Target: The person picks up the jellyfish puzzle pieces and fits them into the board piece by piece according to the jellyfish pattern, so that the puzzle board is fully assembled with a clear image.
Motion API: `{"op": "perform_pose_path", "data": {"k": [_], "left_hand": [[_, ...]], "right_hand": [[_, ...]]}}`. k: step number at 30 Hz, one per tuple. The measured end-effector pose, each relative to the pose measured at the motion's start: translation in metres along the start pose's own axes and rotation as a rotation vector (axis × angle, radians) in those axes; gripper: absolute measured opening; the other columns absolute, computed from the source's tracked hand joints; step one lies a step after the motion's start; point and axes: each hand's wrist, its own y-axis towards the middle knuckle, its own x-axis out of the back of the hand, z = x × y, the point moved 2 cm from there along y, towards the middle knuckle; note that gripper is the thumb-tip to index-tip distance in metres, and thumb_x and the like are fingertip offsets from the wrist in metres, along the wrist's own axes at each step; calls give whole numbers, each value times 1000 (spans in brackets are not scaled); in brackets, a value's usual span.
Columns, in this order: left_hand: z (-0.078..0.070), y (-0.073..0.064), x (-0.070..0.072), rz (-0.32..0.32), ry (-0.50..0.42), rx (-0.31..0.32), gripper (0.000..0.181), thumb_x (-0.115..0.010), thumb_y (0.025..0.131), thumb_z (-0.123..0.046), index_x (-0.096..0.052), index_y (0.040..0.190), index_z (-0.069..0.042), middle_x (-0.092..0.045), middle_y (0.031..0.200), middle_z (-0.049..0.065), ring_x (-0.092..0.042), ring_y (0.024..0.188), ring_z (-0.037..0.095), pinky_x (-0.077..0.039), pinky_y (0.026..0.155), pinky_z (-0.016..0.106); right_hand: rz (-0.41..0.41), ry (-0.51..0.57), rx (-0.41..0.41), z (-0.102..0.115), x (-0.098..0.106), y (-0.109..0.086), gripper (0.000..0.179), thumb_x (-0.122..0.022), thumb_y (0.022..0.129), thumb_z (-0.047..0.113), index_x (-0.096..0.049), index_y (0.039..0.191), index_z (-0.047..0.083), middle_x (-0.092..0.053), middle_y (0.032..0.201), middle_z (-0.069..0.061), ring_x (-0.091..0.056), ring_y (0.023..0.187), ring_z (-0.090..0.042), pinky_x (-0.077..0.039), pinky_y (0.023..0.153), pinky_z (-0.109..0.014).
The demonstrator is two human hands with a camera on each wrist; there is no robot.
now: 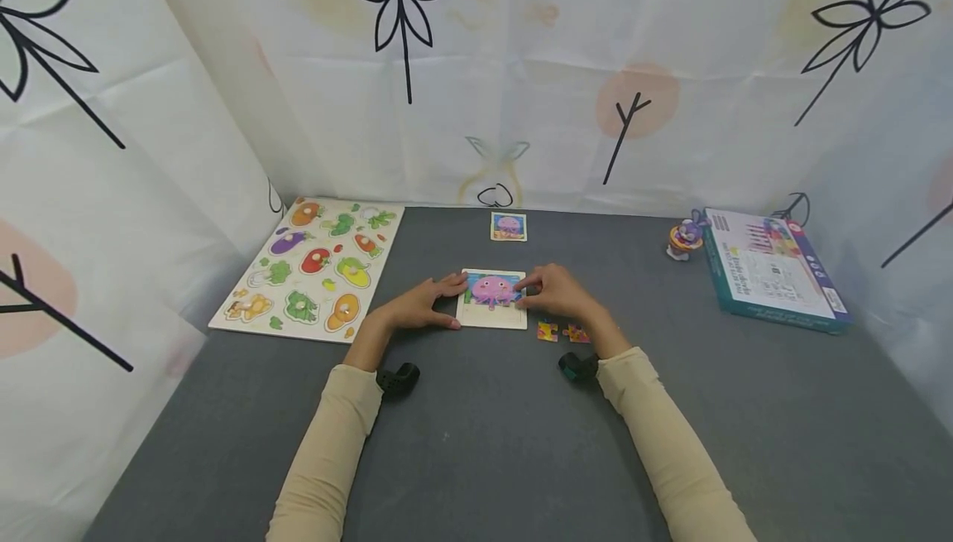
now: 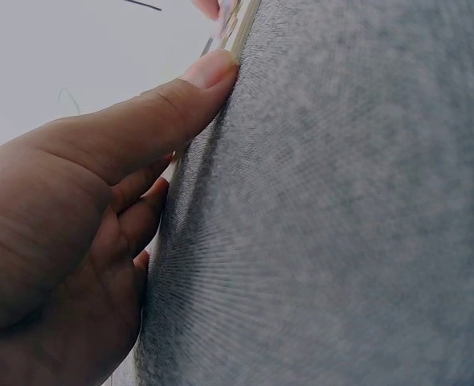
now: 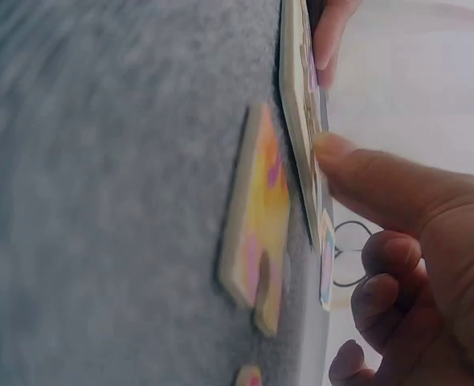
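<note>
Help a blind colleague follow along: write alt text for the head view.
A person's left hand and right hand touch opposite sides of a puzzle board picturing a pink cartoon creature, on a grey table. Two loose puzzle pieces lie by the right hand; a picture card lies beyond.

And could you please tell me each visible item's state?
Jigsaw tray: partly filled, near strip bare
Loose jigsaw pieces: off the tray, face up
Picture card: flat, face up
Vegetable board: flat, pictures up
Teal box: flat, closed
Toy figurine: upright
Left hand: touching tray
Right hand: touching tray
</note>
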Motion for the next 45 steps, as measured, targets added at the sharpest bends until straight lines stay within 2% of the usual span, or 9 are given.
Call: {"op": "perform_pose_path", "data": {"k": [3, 8, 11, 16, 23, 31, 39, 43, 45], "left_hand": [[0, 0, 0, 2, -2, -1, 76, -69, 81, -26, -30, 144, -5, -16, 154, 9, -9, 143, 28, -1, 115, 51], [-1, 0, -1, 5, -3, 5, 77, -69, 82, -27, -29, 144, -5, -16, 155, 8, -9, 143, 28, 0, 115, 51], [-1, 0, 0, 4, -6, 4, 77, -69, 82, -28, -29, 144, -5, -16, 155, 8, -9, 143, 28, 0, 115, 51], [0, 0, 0, 2, -6, 3, 77, -69, 82, -27, -29, 144, -5, -15, 155, 8, -9, 143, 28, 0, 115, 51], [0, 1, -2, 3, -3, 6, 78, -69, 81, -27, -29, 144, -6, -16, 155, 8, -9, 143, 27, -1, 115, 50], [1, 1, 0, 1, -25, 7, 76, -69, 82, -25, -29, 144, -5, -15, 155, 8, -9, 143, 27, 1, 115, 50], [-3, 0, 4, 2, -17, 12, 76, -69, 82, -24, -29, 144, -4, -16, 154, 9, -9, 143, 28, 0, 115, 50], [-3, 0, 2, 4, -14, 6, 76, -69, 82, -25, -29, 143, -3, -16, 154, 10, -9, 143, 29, 0, 115, 51], [-2, 0, 2, 3, -15, 7, 76, -69, 82, -24, -29, 143, -3, -16, 154, 11, -9, 143, 30, 0, 115, 51]], "right_hand": [[4, 11, -8, -1, -2, 1, 29, -74, 77, 18, -71, 103, 4, -58, 75, -5, -31, 54, -13, -29, 53, -24], [3, 34, -24, -3, -2, 2, 33, -75, 76, 18, -70, 106, 5, -36, 60, 0, -25, 52, -12, -26, 51, -23], [1, 46, -19, -3, -1, 3, 33, -75, 76, 17, -70, 107, 4, -33, 59, 1, -24, 52, -12, -26, 51, -24], [12, 18, 19, 0, 0, 5, 29, -68, 82, 14, -68, 110, 5, -34, 61, 1, -27, 56, -13, -27, 54, -24], [91, -10, 83, 2, -1, 9, 29, -60, 86, 4, -66, 114, 5, -41, 66, -3, -30, 56, -12, -29, 54, -23], [179, 22, 55, -1, -2, 15, 27, -58, 88, 5, -65, 114, 6, -32, 43, 6, -20, 40, -6, -24, 43, -20], [137, -63, 23, 10, 1, 11, 28, -58, 88, 6, -65, 114, 9, -32, 48, 6, -22, 42, -7, -22, 44, -20], [102, -109, 41, 13, 3, -1, 28, -62, 86, 12, -66, 113, 6, -38, 59, 1, -28, 52, -12, -28, 53, -25], [93, -100, 38, 11, 4, -8, 30, -64, 86, 14, -66, 114, 4, -41, 61, -3, -31, 56, -15, -35, 63, -29]]}}
